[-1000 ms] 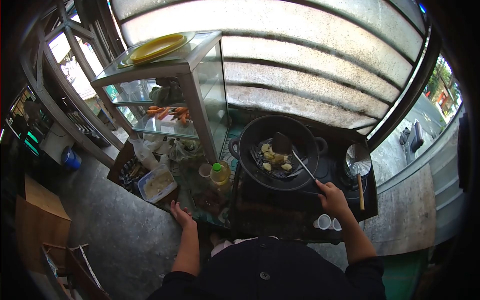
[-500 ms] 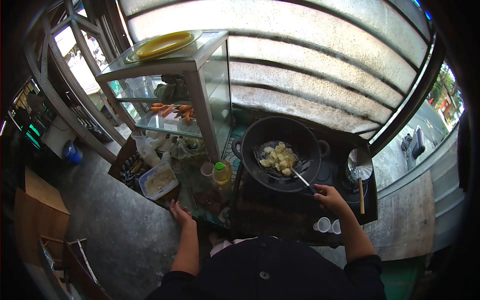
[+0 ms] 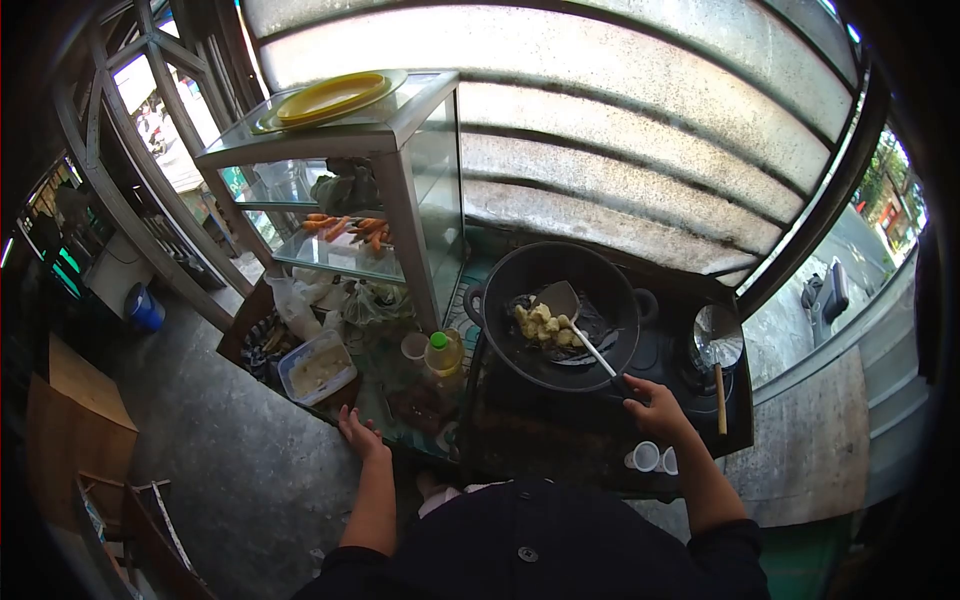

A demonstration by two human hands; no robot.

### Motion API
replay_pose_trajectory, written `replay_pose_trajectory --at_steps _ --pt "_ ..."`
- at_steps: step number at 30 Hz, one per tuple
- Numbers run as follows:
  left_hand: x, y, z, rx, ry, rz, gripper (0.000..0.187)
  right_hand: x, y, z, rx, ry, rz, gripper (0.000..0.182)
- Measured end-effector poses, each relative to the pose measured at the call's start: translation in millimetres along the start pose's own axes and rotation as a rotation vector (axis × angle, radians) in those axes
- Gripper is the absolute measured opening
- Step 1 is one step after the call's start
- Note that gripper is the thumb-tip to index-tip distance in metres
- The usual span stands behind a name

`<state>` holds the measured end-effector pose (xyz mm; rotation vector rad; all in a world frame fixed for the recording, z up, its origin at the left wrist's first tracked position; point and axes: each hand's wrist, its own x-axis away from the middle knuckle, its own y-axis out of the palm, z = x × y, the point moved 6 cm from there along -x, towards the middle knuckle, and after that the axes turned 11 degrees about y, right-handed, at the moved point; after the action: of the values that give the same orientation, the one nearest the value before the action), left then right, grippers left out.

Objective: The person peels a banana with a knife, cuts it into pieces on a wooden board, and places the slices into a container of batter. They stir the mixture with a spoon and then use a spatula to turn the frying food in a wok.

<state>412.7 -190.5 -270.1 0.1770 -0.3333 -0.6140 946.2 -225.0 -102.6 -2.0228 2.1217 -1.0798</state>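
Observation:
My right hand [image 3: 655, 408] grips the dark handle of a spatula [image 3: 594, 350], its flat blade inside a black wok [image 3: 618, 290]. Pale yellow chunks of food [image 3: 545, 327] lie in a heap in the wok, left of and just below the blade. What looks like oil shines around them. The wok stands on a dark stove [image 3: 520, 410]. Held over the counter edge, my left hand [image 3: 361, 432] is empty, its fingers spread. Closest to it is a clear plastic tub [image 3: 345, 384] with pale contents.
A glass display case [image 3: 430, 220] holds orange food and carries yellow plates [image 3: 335, 98] on top. Beside the wok stand a bottle with a green cap [image 3: 440, 352] and a cup [image 3: 413, 346]. A wooden-handled strainer [image 3: 720, 395] rests at right, near white cups [image 3: 645, 457].
The spatula blade, earlier hidden among the food, now shows above it at the back. The chunks have shifted slightly left and closer to me. My left hand stays nearly still.

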Motion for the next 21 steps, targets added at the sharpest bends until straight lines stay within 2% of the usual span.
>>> replay_pose_trajectory --at_steps 9,11,14,21 --pt "-1.3 2.7 -1.6 -0.006 -0.003 -0.009 0.032 2.3 -10.0 19.7 -0.116 0.089 -0.016 0.054" --pt "-2.6 2.4 -2.6 -0.008 -0.001 -0.010 0.033 1.0 -18.7 15.3 0.288 -0.418 0.250 0.054" --pt "-4.7 0.3 -7.7 0.007 -0.032 0.000 0.027 20.3 -24.0 -10.5 0.443 -0.299 0.248 0.052" --pt "-5.3 -4.0 -4.2 -0.001 -0.018 0.014 0.028 53.2 -34.3 -24.7 0.619 -0.277 0.258 0.052"
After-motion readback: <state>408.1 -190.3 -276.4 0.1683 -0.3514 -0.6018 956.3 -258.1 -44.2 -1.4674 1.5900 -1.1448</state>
